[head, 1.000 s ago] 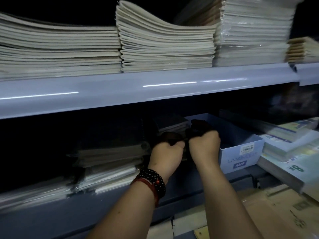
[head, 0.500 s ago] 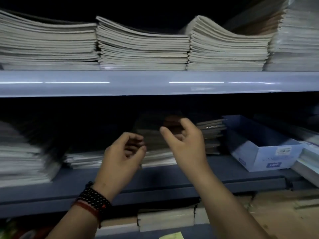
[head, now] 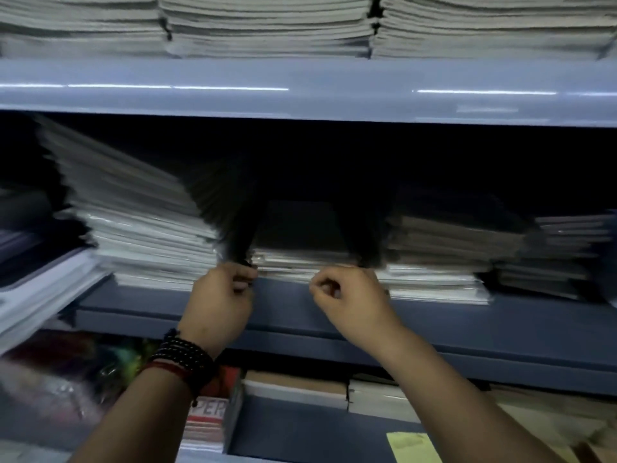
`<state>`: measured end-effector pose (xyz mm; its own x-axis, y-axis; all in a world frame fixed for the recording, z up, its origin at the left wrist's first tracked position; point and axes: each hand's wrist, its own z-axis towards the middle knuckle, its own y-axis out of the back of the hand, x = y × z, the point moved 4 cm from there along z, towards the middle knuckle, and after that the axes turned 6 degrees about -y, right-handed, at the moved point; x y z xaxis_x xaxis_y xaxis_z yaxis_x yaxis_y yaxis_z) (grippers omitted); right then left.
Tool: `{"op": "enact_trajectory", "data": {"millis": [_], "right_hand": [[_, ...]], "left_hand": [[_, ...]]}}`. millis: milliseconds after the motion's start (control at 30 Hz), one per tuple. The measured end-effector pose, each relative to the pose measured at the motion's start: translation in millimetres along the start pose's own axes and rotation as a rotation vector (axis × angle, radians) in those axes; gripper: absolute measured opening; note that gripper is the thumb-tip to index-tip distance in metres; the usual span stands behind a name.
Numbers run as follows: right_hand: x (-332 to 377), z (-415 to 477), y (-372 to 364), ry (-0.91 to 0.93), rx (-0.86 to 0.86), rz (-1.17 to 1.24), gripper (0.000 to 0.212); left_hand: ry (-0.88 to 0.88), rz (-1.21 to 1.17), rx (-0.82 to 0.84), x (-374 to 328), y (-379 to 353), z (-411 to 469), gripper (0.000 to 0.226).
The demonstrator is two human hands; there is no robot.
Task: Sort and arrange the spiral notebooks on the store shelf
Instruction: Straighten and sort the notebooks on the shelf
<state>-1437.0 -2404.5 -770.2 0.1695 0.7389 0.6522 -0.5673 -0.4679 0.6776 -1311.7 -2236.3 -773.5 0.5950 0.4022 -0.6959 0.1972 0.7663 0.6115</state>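
Though blur smears much of the frame, the layout reads ok: far left a slanted pile (head: 36, 295) of pale wrapped books, just beside it a tall stack (head: 140, 228) of plastic-wrapped spiral notebooks, with dark coil bindings (head: 230, 208) fanning up left of centre. Left hand (head: 218, 297), beaded bracelets (head: 185, 357) on the wrist, has fingers curled and pinches the left front corner of the low middle stack (head: 293, 262), which lies flat on the middle shelf (head: 467, 320) at frame centre. Right hand (head: 349, 295) is at that stack's right front edge, fingers curled, tips touching or just beside it; cannot tell if it grasps anything. Right of it a brown-and-white stack (head: 434, 259), then a darker stack (head: 561, 252) at far right. Upper shelf (head: 300, 91) across the top carries pale stacks (head: 267, 25). Bottom of frame: red-and-white packs (head: 205, 422), flat notebooks (head: 295, 387), yellow note (head: 410, 446) lower right
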Motion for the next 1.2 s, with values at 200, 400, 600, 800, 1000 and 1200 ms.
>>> {"op": "enact_trajectory", "data": {"millis": [200, 400, 600, 800, 1000, 1200], "right_hand": [[1, 16, -16, 0.006, -0.028, -0.277, 0.016], [-4, 22, -20, 0.004, -0.058, -0.041, 0.011], [-5, 20, -24, 0.004, -0.013, 0.019, 0.028], [-1, 16, -23, 0.051, -0.034, -0.127, 0.046], [6, 10, -22, 0.035, -0.039, -0.384, 0.060], [8, 12, -33, 0.125, -0.030, -0.602, 0.060]], "left_hand": [[-0.015, 0.171, -0.024, -3, 1, 7, 0.029], [0.016, -0.002, -0.132, 5, -3, 7, 0.027], [0.063, -0.254, -0.166, 10, -9, 11, 0.042], [0.054, -0.331, -0.202, 10, -11, 11, 0.043], [0.054, -0.289, -0.077, 11, -21, 5, 0.047], [0.070, -0.318, -0.020, 7, -17, 8, 0.059]]}}
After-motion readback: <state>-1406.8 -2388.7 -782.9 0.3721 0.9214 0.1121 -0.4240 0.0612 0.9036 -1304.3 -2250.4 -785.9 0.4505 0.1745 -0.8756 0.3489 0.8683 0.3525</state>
